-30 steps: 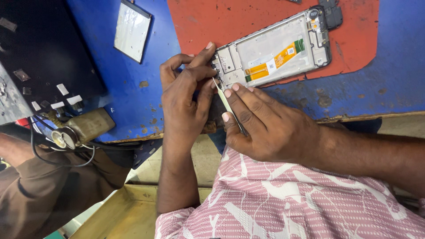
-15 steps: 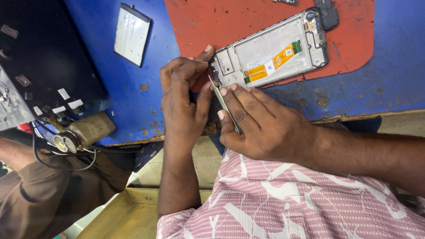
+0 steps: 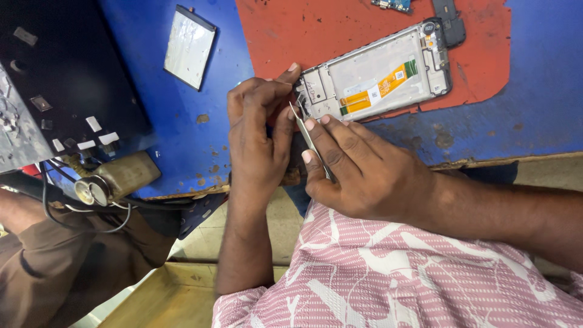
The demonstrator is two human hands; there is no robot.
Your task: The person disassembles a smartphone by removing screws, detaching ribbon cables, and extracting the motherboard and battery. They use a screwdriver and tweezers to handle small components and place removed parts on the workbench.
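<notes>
An opened phone frame (image 3: 379,76) with an orange ribbon strip lies on a red mat (image 3: 316,27) on the blue workbench (image 3: 200,146). My left hand (image 3: 258,130) presses the frame's near-left corner, fingertips on its edge. My right hand (image 3: 364,167) is closed around thin metal tweezers (image 3: 306,133), whose tips touch the same corner of the frame. Both forearms come up from the bottom over a pink patterned shirt.
A flat silver battery (image 3: 190,47) lies on the bench at the upper left. A black panel with small white parts (image 3: 67,91) sits at the far left, with a cabled tool (image 3: 112,179) below it. A small board (image 3: 392,5) and a black part (image 3: 449,21) lie beyond the frame.
Both hands stay at the phone's corner. The tweezers' tips have shifted slightly along the frame edge, and the left fingers have curled tighter against it.
</notes>
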